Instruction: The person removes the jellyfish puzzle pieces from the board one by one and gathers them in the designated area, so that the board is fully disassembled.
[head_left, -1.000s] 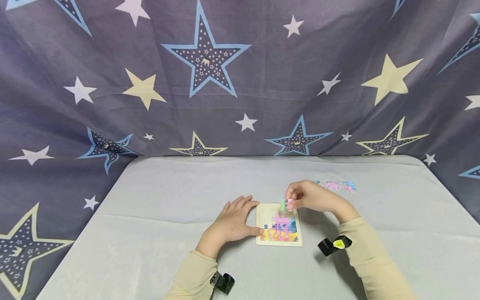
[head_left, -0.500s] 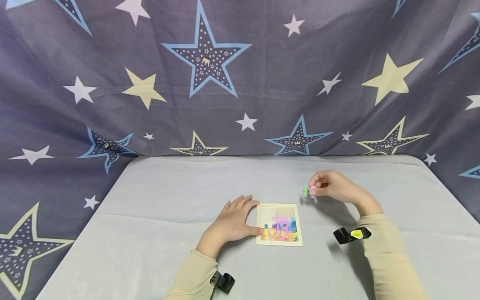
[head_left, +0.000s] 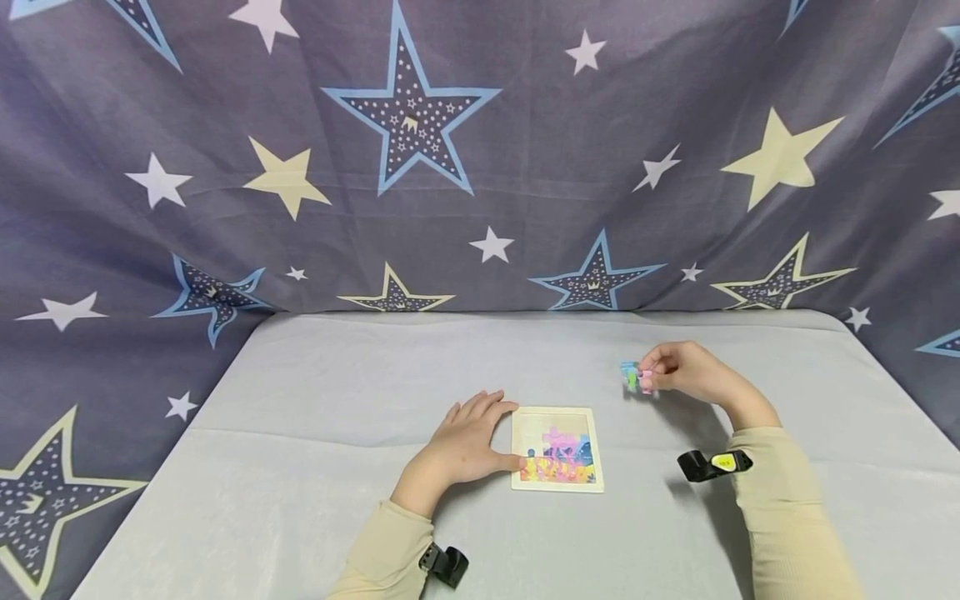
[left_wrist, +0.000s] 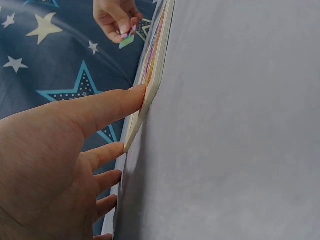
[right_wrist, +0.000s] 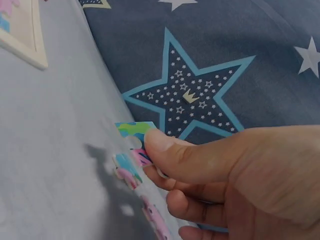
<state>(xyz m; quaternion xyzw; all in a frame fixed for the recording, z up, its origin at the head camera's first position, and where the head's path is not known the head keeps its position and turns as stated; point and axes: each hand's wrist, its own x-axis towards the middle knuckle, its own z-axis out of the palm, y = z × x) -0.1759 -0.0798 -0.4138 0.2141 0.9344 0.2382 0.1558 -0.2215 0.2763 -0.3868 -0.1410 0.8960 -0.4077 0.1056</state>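
Observation:
A shallow cream puzzle tray lies on the table, its lower part filled with yellow, pink and blue pieces. My left hand rests at the tray's left edge, the thumb on the near rim and the other fingers spread straight. In the left wrist view, that thumb touches the tray's side. Behind and to the right of the tray, my right hand pinches a puzzle piece, green, blue and pink, between thumb and fingers above the table. The fingers cover part of the piece.
Beneath the right hand, loose puzzle pieces lie on the table: a blue and pink piece and a pink piece. In the head view the hand mostly hides them. A starry dark cloth hangs behind the grey table.
My right hand has moved from over the tray to the back right, carrying the pinched puzzle piece above the loose ones. The left hand and the tray have stayed put.

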